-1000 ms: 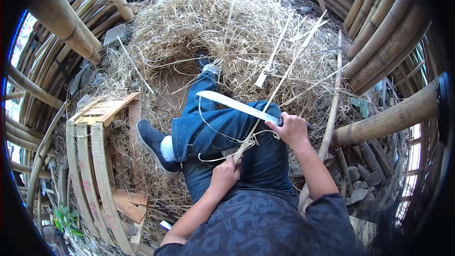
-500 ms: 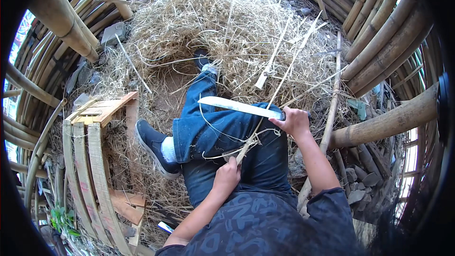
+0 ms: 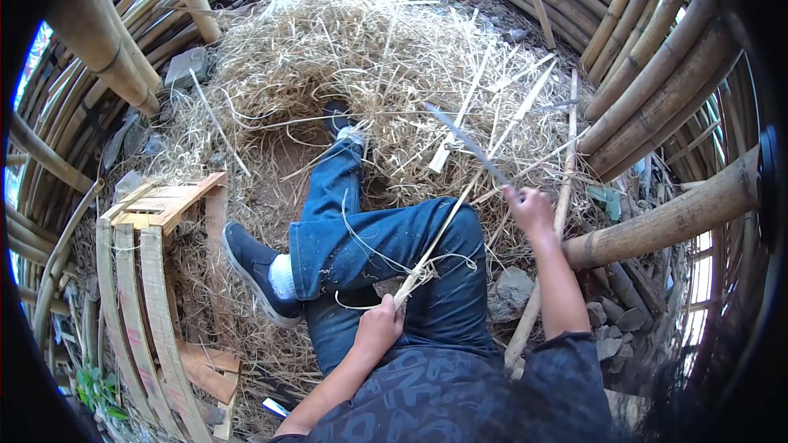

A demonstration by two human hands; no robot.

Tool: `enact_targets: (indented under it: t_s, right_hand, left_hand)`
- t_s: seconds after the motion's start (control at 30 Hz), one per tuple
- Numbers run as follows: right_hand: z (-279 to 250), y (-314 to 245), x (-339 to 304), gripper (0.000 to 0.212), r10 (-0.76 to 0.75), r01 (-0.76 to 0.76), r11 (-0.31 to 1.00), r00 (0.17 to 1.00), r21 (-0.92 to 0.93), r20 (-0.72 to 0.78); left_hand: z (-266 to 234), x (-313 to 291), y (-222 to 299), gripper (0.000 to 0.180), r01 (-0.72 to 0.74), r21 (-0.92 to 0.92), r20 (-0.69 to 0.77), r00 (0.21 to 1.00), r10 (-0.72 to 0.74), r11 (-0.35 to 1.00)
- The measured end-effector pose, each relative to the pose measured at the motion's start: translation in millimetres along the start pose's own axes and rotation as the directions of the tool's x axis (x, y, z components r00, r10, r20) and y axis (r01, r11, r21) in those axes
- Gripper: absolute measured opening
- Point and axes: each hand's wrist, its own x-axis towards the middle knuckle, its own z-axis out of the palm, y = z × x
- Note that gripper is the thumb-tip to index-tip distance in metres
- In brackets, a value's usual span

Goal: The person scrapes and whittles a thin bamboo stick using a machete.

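Note:
My left hand [image 3: 380,326] is closed around the near end of a long, pale bamboo strip [image 3: 432,251]. The strip slants up and to the right across my bent knee, out over the shavings. Thin curled fibres hang from it near my fist. In my right hand [image 3: 530,210] is a machete [image 3: 468,143], gripped by its handle, which my fingers mostly hide. Its blade points away and to the left, seen nearly edge-on, above the far part of the strip and apart from my left hand.
A large heap of bamboo shavings [image 3: 328,41] lies ahead. At left stands a slatted wooden crate [image 3: 131,303]. Bamboo poles [image 3: 673,205] surround the spot, and a long thin pole [image 3: 566,172] lies at right near stones [image 3: 510,295]. Another split piece [image 3: 443,152] rests on the heap.
The machete has swung from lying level across my knee to pointing up and away, and my right hand has moved slightly right. My left hand keeps hold of the strip.

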Motion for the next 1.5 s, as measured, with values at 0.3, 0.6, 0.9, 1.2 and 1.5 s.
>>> enact_targets:
  t_s: [0.3,0.6,0.9,1.2,1.5]
  right_hand:
    - [37.1,-47.1,-64.9,0.066,-0.018,0.033,0.945,0.999,0.326,-0.051]
    - [-6.4,-61.6,-100.2,0.071,-0.043,0.047,0.906,0.999,0.42,-0.02]
    - [-74.4,-106.3,-130.7,0.061,-0.321,0.23,0.768,0.946,0.598,0.049]
    - [-74.4,-151.6,-146.2,0.076,-0.477,0.429,0.83,0.877,0.357,0.054]
    - [-66.0,-159.3,-146.6,0.074,-0.612,0.603,0.753,0.789,0.264,-0.059]
  left_hand:
    - [-12.3,4.5,5.1,0.023,0.026,-0.169,0.093,0.996,-0.01,0.985]
    - [-58.9,-6.4,-21.2,0.03,0.325,-0.654,0.648,0.707,0.284,0.683]
    - [-79.1,-58.0,-54.7,0.048,0.723,-0.673,0.58,0.385,0.718,0.155]
    - [-56.2,-105.3,-93.7,0.061,0.669,-0.73,0.569,0.479,0.668,0.142]
    - [-86.0,-125.0,-58.5,0.047,0.472,-0.718,0.62,0.768,0.162,0.512]
